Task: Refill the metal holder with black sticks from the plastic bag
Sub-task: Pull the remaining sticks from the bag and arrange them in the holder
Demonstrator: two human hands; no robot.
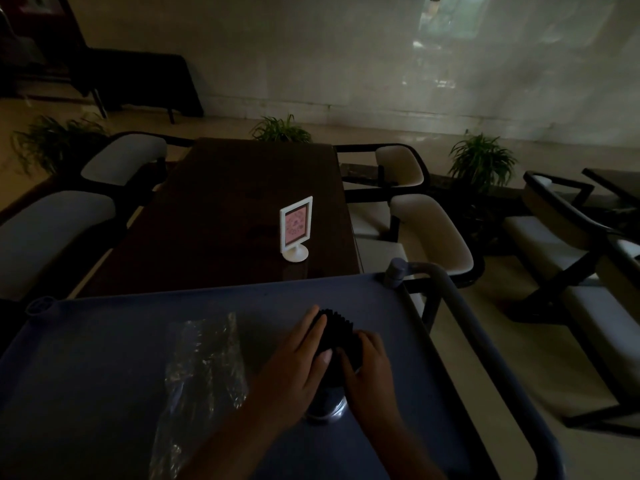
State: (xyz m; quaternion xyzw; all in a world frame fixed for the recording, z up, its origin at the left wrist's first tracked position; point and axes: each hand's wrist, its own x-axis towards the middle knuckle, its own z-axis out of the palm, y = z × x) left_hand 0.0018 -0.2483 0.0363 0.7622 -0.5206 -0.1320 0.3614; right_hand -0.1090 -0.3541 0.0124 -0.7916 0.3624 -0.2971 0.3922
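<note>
Bag (204, 368) left of holder (327, 408), on cart (104, 341)

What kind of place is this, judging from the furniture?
Probably a restaurant or café dining room: a long dark table with padded chairs on both sides, a card stand on it, and a service cart.

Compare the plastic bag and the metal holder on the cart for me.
The plastic bag lies flat and crinkled; the metal holder stands upright. The bag is clear film; the holder is shiny metal, packed with black sticks. No hand touches the bag; the left hand and right hand grip the sticks in the holder. Both sit on the blue cart.
</note>
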